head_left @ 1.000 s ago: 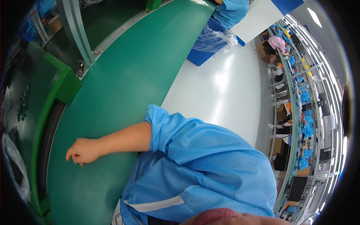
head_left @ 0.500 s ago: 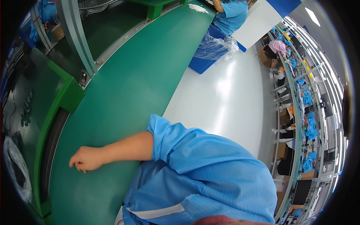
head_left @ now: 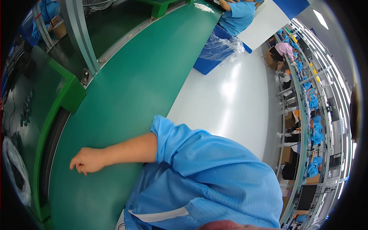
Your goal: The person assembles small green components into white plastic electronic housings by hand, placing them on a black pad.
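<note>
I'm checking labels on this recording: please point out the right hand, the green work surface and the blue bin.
Right hand (head_left: 91, 160), head view: back of the hand.
Green work surface (head_left: 124, 88), head view: its middle stretch.
Blue bin (head_left: 206, 66), head view: outer side wall.

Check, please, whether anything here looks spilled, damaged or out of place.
Nothing looks clearly damaged. Two things look untidy: small white pieces lie loose, in no visible tray, at the far end of the green surface, and clear plastic bulges over the rim of the blue bin. Both may be intended.
</note>
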A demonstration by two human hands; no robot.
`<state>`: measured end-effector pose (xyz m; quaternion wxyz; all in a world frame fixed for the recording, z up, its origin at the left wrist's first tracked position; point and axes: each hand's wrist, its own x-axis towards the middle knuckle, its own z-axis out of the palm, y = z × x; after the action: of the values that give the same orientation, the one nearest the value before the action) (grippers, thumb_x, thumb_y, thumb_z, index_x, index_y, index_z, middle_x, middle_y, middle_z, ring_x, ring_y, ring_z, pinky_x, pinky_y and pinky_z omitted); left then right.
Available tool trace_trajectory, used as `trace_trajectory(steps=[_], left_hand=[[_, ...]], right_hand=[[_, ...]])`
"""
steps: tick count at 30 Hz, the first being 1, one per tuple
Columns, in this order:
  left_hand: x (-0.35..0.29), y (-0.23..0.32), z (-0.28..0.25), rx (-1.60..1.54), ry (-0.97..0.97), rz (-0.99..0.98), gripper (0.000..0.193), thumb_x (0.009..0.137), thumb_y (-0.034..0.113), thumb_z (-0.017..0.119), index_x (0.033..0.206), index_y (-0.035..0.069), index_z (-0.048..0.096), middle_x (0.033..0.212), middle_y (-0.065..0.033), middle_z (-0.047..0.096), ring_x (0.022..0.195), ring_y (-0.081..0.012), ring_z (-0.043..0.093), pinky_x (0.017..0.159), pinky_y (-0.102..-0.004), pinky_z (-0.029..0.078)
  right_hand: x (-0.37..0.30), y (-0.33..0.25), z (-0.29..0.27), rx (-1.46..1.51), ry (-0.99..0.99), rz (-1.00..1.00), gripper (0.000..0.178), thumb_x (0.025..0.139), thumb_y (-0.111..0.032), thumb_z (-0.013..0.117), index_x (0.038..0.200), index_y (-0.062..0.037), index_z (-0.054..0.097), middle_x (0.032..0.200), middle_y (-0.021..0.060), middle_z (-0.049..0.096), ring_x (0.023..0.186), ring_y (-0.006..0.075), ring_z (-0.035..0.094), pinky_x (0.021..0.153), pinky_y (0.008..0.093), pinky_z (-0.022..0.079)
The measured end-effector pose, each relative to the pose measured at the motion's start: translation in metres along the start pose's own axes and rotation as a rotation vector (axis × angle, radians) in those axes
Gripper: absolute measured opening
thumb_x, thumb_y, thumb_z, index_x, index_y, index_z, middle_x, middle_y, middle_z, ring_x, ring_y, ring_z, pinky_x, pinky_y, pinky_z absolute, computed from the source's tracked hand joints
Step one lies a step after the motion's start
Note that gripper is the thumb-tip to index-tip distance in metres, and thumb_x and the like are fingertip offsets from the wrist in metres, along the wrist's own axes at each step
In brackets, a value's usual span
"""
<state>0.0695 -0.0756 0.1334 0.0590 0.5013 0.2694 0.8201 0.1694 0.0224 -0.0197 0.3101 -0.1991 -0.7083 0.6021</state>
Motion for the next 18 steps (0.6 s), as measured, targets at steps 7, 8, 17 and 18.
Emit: trace_trajectory(steps=[7, 8, 17, 18], left_hand=[[0.014, 0.011, 0.002, 0.004, -0.032, 0.038, 0.045, 0.094, 0.035, 0.046, 0.128, 0.006, 0.047, 0.120, -0.0143, 0.053, 0.108, -0.0323, 0.052, 0.096, -0.0497, 0.039], [0.017, 0.012, 0.003, 0.000, -0.036, 0.048, 0.045, 0.094, 0.035, 0.046, 0.128, 0.006, 0.047, 0.120, -0.0143, 0.053, 0.108, -0.0323, 0.052, 0.096, -0.0498, 0.039], [0.047, 0.050, 0.005, 0.097, -0.030, 0.131, 0.046, 0.094, 0.036, 0.047, 0.129, 0.007, 0.047, 0.119, -0.0141, 0.054, 0.108, -0.0332, 0.052, 0.096, -0.0508, 0.039], [0.046, 0.060, 0.013, 0.389, -0.045, 0.041, 0.043, 0.089, 0.030, 0.053, 0.129, 0.013, 0.050, 0.119, -0.0140, 0.054, 0.107, -0.0337, 0.053, 0.094, -0.0478, 0.042]], right_hand=[[-0.004, -0.005, -0.002, 0.002, -0.007, 0.033, 0.031, 0.081, -0.002, 0.045, 0.109, 0.0013, 0.057, 0.083, 0.0083, 0.066, 0.067, 0.0168, 0.067, 0.066, 0.0305, 0.053], [-0.005, -0.006, -0.002, -0.003, -0.002, 0.044, 0.031, 0.081, -0.002, 0.045, 0.109, 0.0013, 0.057, 0.083, 0.0083, 0.066, 0.066, 0.0167, 0.067, 0.066, 0.0304, 0.053], [0.004, -0.018, 0.011, -0.010, -0.027, 0.009, 0.029, 0.083, -0.006, 0.051, 0.111, 0.0001, 0.057, 0.082, 0.0091, 0.066, 0.066, 0.0168, 0.067, 0.064, 0.0300, 0.053], [0.008, -0.022, 0.021, -0.017, -0.054, -0.023, 0.030, 0.083, -0.007, 0.053, 0.112, -0.0009, 0.057, 0.083, 0.0092, 0.067, 0.067, 0.0167, 0.067, 0.064, 0.0299, 0.053]])
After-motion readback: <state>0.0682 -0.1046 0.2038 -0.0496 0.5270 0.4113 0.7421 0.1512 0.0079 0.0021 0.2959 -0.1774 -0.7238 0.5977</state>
